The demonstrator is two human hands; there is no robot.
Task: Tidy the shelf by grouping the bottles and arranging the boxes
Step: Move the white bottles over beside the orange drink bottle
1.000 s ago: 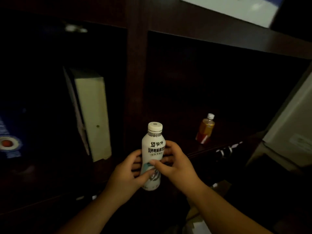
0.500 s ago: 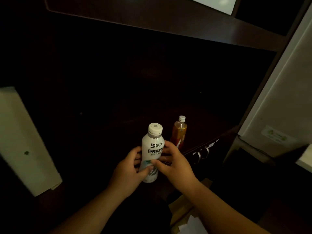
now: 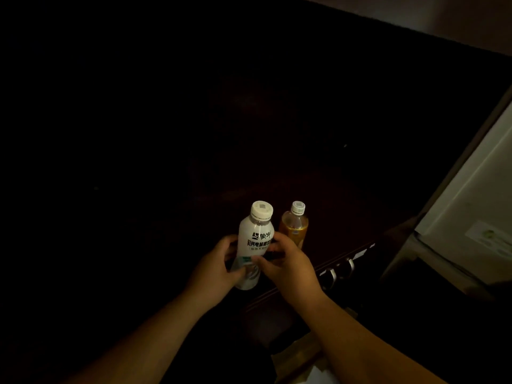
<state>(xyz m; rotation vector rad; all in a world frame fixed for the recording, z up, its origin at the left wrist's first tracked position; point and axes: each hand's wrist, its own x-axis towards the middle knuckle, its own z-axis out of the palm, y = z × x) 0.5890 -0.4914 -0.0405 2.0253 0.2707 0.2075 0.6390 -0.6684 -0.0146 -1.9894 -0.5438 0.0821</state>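
Both hands, left hand [image 3: 214, 268], right hand [image 3: 288, 266], clasping upright white bottle [image 3: 256, 239]

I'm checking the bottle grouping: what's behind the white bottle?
Just behind and right of the white bottle, held in both hands, stands an orange drink bottle. Beyond that the shelf is too dark to see.

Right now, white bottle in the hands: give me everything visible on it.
The white bottle is opaque, plastic by the look, with a pale screw cap, closed, and a label with black print above a teal band. It is upright, tilted slightly. The left hand and right hand wrap its lower half. The orange bottle stands close on its right; contact unclear.
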